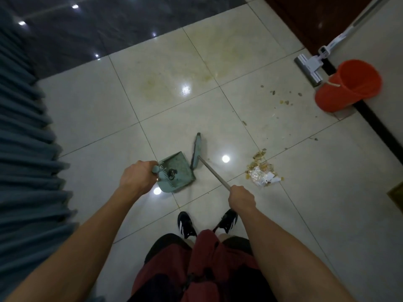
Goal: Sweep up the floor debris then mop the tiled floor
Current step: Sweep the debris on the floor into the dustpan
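The left hand (136, 176) grips the handle of the green dustpan (177, 171), fingers curled round it; the pan rests on the tiled floor (91, 118) with dark bits inside. Just beside its open edge stands the broom (197, 152), whose stick the right hand (241, 198) grips. Right of that lies a debris pile (262, 172). Farther right stand the mop (311, 64) and orange bucket (346, 86).
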